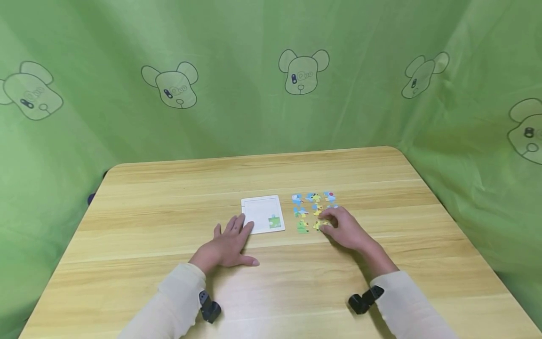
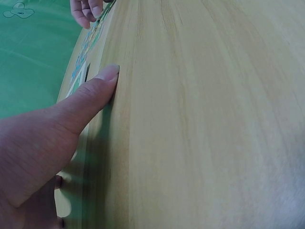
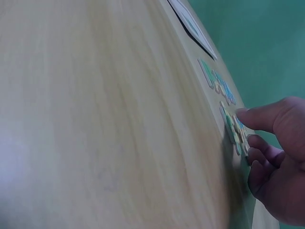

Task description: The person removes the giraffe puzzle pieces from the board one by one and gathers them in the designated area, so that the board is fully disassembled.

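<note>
A white square puzzle tray (image 1: 259, 207) lies on the table, with a green jigsaw piece (image 1: 275, 222) in its lower right corner. My left hand (image 1: 228, 242) rests with spread fingers at the tray's lower left corner, its thumb (image 2: 97, 88) out over the wood. Right of the tray, several loose jigsaw pieces (image 1: 297, 199) lie in rows, blue at the back, green and yellow in front. Over the near right pieces my right hand (image 1: 345, 229) reaches with bent fingers. A gap shows between its thumb (image 3: 262, 117) and fingers, which hover close over yellow and green pieces (image 3: 231, 126), partly hidden.
The wood-grain table (image 1: 178, 193) carries the tray and pieces near its middle. A green curtain (image 1: 237, 117) with bear-head drawings hangs behind the table and along both sides. Black wrist cameras (image 1: 209, 308) are strapped at both sleeves.
</note>
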`<control>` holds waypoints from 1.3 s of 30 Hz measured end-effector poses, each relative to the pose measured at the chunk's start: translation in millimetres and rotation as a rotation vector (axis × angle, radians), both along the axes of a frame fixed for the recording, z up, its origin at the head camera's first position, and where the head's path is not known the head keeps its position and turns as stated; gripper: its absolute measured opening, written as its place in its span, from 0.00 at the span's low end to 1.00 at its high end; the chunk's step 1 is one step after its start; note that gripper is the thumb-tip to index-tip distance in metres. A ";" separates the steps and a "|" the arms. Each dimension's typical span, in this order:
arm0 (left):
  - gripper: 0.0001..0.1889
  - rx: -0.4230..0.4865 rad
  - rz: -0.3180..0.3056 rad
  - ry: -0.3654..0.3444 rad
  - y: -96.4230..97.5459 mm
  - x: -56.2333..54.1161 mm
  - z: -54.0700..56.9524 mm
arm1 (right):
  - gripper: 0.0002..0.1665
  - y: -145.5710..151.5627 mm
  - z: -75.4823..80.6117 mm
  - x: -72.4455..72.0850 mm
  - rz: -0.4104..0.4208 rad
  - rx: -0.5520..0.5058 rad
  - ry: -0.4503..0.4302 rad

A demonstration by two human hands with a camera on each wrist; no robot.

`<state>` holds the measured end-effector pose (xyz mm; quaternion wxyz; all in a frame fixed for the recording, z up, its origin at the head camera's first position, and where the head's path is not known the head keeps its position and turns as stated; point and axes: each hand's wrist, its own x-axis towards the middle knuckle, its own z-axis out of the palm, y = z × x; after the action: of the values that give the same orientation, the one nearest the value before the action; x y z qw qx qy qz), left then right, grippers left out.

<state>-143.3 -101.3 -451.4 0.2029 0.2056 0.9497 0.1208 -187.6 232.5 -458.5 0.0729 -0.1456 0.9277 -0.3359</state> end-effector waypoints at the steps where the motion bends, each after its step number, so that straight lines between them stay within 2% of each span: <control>1: 0.54 0.001 -0.001 0.001 0.1 0.0 0.0 | 0.18 -0.9 0.3 -0.2 -0.008 -0.001 -0.001; 8: 0.55 -0.005 0.008 -0.004 0.4 -0.9 -0.9 | 0.20 -17.4 9.9 -3.7 -0.029 -0.048 -0.001; 18: 0.54 -0.018 0.005 -0.012 2.3 -1.3 0.3 | 0.20 -58.6 16.1 -13.6 0.086 -0.055 -0.026; 24: 0.54 -0.025 0.003 -0.008 2.8 -1.3 1.3 | 0.19 -83.7 14.4 -16.4 0.186 0.010 0.019; 28: 0.55 -0.024 -0.006 -0.001 2.2 -1.1 0.6 | 0.22 -98.1 13.4 -16.1 0.220 0.082 0.029; 34: 0.55 -0.031 -0.010 0.004 2.4 -0.5 1.9 | 0.27 -110.9 12.7 -16.7 0.210 0.143 -0.012; 39: 0.55 -0.030 -0.013 0.007 1.3 -0.7 2.7 | 0.25 -114.8 11.6 -17.6 0.195 0.157 -0.021</control>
<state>-144.0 -99.9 -448.7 0.2035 0.2088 0.9508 0.1044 -205.2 117.7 -446.9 0.1261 -0.2255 0.9317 -0.2553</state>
